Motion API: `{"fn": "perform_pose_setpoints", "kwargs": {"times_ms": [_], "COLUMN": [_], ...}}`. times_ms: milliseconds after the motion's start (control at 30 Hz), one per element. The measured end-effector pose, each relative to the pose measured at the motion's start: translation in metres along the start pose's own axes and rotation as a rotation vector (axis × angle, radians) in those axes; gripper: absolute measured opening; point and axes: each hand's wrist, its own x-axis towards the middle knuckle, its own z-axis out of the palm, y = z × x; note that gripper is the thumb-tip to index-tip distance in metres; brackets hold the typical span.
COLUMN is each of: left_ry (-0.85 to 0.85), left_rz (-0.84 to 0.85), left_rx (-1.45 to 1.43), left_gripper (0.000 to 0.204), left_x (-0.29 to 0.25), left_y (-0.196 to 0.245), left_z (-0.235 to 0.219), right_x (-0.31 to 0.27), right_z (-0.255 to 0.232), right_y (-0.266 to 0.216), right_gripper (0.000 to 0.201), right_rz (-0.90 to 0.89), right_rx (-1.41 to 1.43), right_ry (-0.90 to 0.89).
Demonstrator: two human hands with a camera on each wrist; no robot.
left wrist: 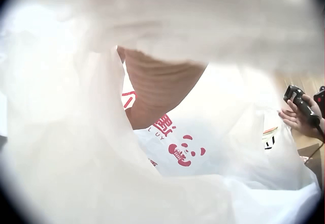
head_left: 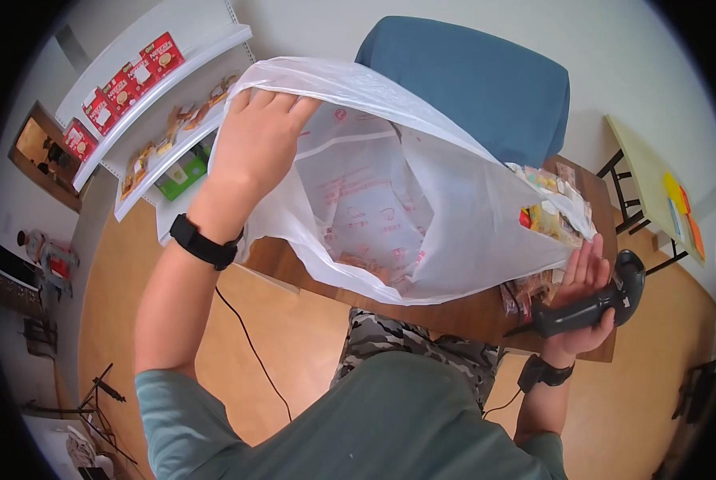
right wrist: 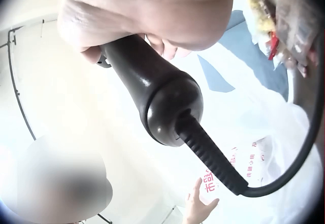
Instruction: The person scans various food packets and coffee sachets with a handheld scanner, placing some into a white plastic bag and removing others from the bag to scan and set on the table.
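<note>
A large white plastic bag (head_left: 470, 200) with red print gapes wide over the brown table (head_left: 294, 276). My left hand (head_left: 258, 144) is inside its left rim, fingers spread against the plastic and fingertips covered by it. In the left wrist view, white plastic surrounds that hand (left wrist: 162, 76), and a red panda print shows on the bag (left wrist: 188, 150). My right hand (head_left: 586, 288) holds a black barcode scanner (head_left: 574, 316) against the palm with the thumb, while its straight fingers are at the bag's right edge. The scanner's cable (right wrist: 218, 158) trails from the handle.
Packaged snacks (head_left: 554, 204) lie at the table's right end, partly behind the bag. A large blue cloth-covered thing (head_left: 466, 88) stands beyond it. Red Nescafé boxes (head_left: 122, 92) line a white shelf (head_left: 170, 76) at left. A pale folding table (head_left: 654, 176) stands at right.
</note>
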Motion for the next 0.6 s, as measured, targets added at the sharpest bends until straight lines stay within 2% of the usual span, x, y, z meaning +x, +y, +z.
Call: {"fn": "perform_pose_setpoints", "kwargs": {"times_ms": [67, 200, 300, 367, 433, 467, 533, 567, 600], "left_ry": [-0.024, -0.074, 0.017, 0.031, 0.107, 0.176, 0.253, 0.325, 0.33], "left_rz": [-0.06, -0.089, -0.095, -0.196, -0.158, -0.118, -0.112, -0.112, -0.094], "left_rx": [0.054, 0.099, -0.007, -0.415, -0.328, -0.245, -0.185, -0.123, -0.132], "left_gripper": [0.05, 0.053, 0.058, 0.065, 0.07, 0.075, 0.079, 0.083, 0.083], "left_x": [-0.005, -0.007, 0.004, 0.015, 0.032, 0.038, 0.051, 0.058, 0.062], "left_y": [0.003, 0.008, 0.027, 0.049, 0.068, 0.073, 0.074, 0.075, 0.073], "left_z": [0.006, 0.009, 0.009, 0.009, 0.01, 0.011, 0.006, 0.002, -0.003], "right_x": [0.003, 0.005, -0.004, -0.019, -0.031, -0.033, -0.031, -0.027, -0.02], "right_z": [-0.004, 0.001, 0.015, 0.021, 0.025, 0.033, 0.06, 0.061, 0.057], "right_y": [0.0, -0.003, 0.004, 0.014, 0.03, 0.035, 0.045, 0.055, 0.065], "right_gripper": [0.072, 0.074, 0.069, 0.069, 0.078, 0.078, 0.091, 0.098, 0.099], "right_rz": [-0.053, -0.065, -0.015, 0.023, 0.187, 0.179, 0.573, 0.636, 0.6], "right_rx": [-0.032, -0.093, -0.066, -0.076, -0.021, -0.024, -0.037, -0.054, -0.121], "right_ry": [-0.056, -0.049, -0.085, -0.055, -0.226, -0.225, -0.253, -0.245, -0.217]}}
